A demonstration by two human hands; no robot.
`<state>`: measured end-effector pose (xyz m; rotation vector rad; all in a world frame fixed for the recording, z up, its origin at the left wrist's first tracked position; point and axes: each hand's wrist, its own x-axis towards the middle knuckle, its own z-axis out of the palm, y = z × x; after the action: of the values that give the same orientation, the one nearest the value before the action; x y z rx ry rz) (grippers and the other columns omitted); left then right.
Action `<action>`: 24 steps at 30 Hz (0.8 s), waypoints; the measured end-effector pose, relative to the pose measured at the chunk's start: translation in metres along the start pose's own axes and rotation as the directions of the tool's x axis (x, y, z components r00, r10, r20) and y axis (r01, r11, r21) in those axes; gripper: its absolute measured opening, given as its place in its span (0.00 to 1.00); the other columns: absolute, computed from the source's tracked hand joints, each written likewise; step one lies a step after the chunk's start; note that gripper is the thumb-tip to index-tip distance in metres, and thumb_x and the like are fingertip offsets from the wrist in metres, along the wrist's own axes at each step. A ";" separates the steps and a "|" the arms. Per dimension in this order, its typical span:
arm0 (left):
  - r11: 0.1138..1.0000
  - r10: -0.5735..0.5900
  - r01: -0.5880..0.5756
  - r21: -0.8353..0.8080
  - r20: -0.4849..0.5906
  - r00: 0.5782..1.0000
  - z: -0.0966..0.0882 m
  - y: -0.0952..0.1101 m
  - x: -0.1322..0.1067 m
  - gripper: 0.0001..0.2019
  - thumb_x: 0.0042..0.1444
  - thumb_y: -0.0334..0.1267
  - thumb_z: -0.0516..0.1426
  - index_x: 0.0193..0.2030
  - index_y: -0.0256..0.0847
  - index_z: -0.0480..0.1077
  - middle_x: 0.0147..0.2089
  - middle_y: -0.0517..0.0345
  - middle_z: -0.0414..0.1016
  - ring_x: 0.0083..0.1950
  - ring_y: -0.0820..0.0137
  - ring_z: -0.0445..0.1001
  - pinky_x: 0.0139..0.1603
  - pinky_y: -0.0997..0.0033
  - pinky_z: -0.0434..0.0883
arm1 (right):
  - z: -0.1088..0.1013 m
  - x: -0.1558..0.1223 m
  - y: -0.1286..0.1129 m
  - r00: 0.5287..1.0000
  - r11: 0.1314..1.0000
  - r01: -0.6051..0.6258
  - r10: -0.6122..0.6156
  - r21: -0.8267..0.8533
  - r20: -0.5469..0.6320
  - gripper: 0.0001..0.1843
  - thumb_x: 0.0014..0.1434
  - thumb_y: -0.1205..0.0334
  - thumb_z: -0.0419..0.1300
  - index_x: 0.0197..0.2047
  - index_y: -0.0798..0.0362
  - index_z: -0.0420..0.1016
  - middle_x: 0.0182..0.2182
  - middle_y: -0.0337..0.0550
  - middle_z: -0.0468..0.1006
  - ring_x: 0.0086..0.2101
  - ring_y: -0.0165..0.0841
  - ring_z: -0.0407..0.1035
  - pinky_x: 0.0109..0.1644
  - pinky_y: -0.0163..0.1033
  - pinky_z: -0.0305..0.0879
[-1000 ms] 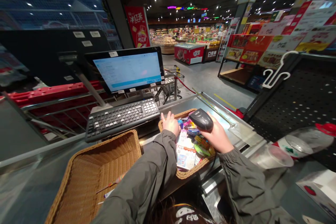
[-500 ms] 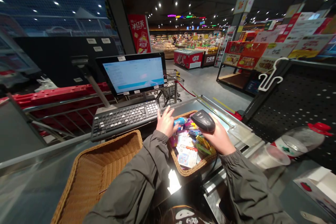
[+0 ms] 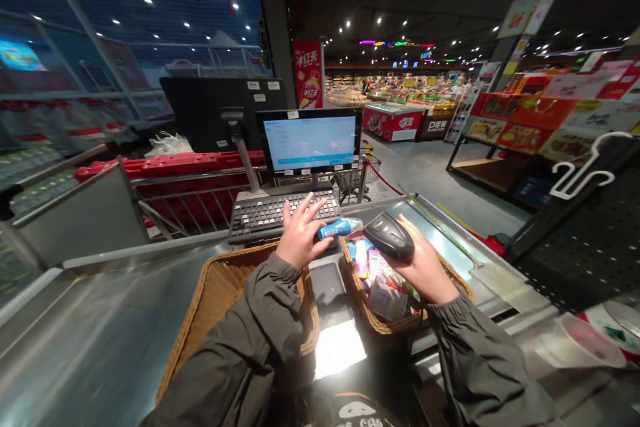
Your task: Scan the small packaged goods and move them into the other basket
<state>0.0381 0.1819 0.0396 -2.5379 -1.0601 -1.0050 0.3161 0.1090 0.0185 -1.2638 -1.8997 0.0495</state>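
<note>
My left hand (image 3: 299,235) holds a small blue tube (image 3: 333,229) with a white label and a clear tip at its right end. Thumb and lower fingers grip it while the other fingers stretch out over the keyboard's near edge. In my right hand (image 3: 425,270) is a black barcode scanner (image 3: 389,236), its head facing left, just right of the tube's tip. Below the scanner stands a wicker basket (image 3: 383,327) filled with small packaged goods (image 3: 387,293). Another wicker basket (image 3: 200,303) lies partly under my left forearm, and its visible inside shows only woven wicker.
A monitor (image 3: 310,140) and a black keyboard (image 3: 265,217) stand behind the baskets on the metal counter (image 3: 110,307). Plastic cups (image 3: 575,340) sit at the right. A white hanger (image 3: 583,177) hangs from a dark panel. Shopping carts and shelves lie beyond.
My left hand has lifted the blue tube out of the full basket and carried it left, towards the other basket. The scanner stays in my right hand. The view has turned left.
</note>
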 end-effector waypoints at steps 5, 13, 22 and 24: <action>0.999 -0.048 0.049 0.022 -0.029 0.998 -0.019 -0.012 -0.021 0.08 0.56 0.43 0.60 0.35 0.40 0.74 0.65 0.45 0.67 0.72 0.49 0.53 0.69 0.31 0.38 | 0.014 0.010 -0.020 0.997 0.997 0.060 -0.062 0.042 0.053 0.31 0.55 0.61 0.61 0.61 0.52 0.63 0.60 0.53 0.68 0.66 0.51 0.52 0.66 0.61 0.54; 0.993 -0.114 0.113 0.042 0.020 0.993 -0.035 -0.037 -0.052 0.08 0.56 0.44 0.61 0.35 0.41 0.75 0.66 0.46 0.66 0.72 0.49 0.53 0.68 0.30 0.37 | 0.031 0.022 -0.048 0.976 0.992 0.112 -0.120 0.050 0.183 0.31 0.55 0.61 0.60 0.62 0.52 0.61 0.61 0.54 0.66 0.67 0.53 0.47 0.66 0.66 0.49; 0.985 -0.151 0.140 0.105 0.103 0.983 -0.034 -0.062 -0.080 0.10 0.56 0.46 0.61 0.36 0.41 0.75 0.66 0.45 0.65 0.71 0.48 0.54 0.67 0.28 0.39 | 0.056 0.025 -0.071 0.897 0.979 0.199 -0.202 0.048 0.393 0.28 0.53 0.65 0.60 0.58 0.52 0.69 0.62 0.54 0.66 0.67 0.53 0.46 0.67 0.68 0.44; 0.984 -0.148 0.136 0.116 0.101 0.984 -0.035 -0.066 -0.085 0.10 0.56 0.46 0.61 0.37 0.41 0.75 0.66 0.44 0.65 0.71 0.48 0.54 0.68 0.28 0.39 | 0.060 0.025 -0.075 0.886 0.975 0.213 -0.219 0.061 0.408 0.29 0.51 0.66 0.60 0.58 0.53 0.69 0.62 0.54 0.66 0.67 0.53 0.46 0.67 0.68 0.44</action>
<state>-0.0684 0.1678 0.0049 -2.4828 -1.3061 -0.8244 0.2173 0.1150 0.0280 -1.0823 -2.3911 0.2302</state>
